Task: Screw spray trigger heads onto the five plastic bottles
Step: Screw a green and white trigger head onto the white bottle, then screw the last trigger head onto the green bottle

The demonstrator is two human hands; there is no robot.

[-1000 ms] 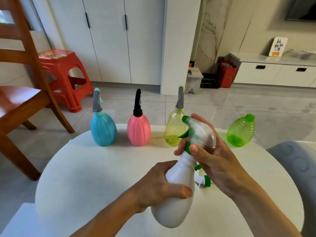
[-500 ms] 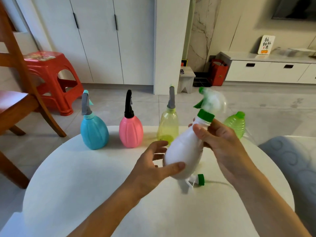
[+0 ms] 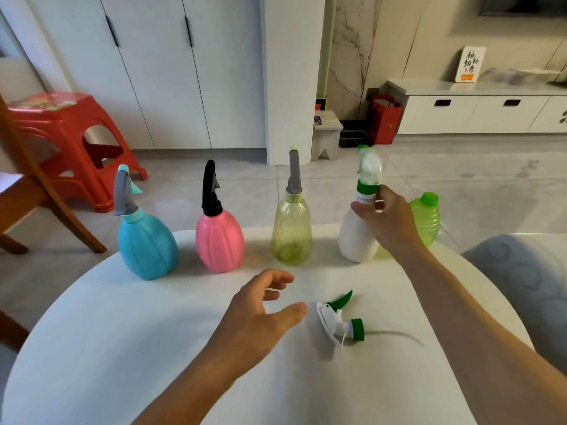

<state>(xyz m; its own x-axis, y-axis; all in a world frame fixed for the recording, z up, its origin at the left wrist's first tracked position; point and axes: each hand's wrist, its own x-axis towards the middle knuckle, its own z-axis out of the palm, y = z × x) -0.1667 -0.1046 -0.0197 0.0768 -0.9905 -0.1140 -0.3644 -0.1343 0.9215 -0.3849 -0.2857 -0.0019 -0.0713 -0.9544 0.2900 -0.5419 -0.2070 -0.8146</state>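
A row of bottles stands along the far edge of the round white table (image 3: 122, 348): a blue bottle (image 3: 147, 246) with a grey head, a pink bottle (image 3: 219, 240) with a black head, a yellow bottle (image 3: 291, 231) with a grey head, and a white bottle (image 3: 357, 234) with a green-collared head. My right hand (image 3: 388, 219) grips the white bottle at its neck as it stands upright. Behind that hand a green bottle (image 3: 428, 219) has a cap only. A loose white and green trigger head (image 3: 340, 322) lies on the table. My left hand (image 3: 257, 317) hovers open just left of it.
A wooden chair (image 3: 36, 191) and a red plastic stool (image 3: 70, 142) stand to the left of the table. A grey cushioned seat (image 3: 518, 283) is at the right edge. White cabinets and a low drawer unit line the back of the room.
The white bottle went from both hands near me to standing in the row, with only my right hand on it. My left hand let go and moved down toward the loose trigger head.
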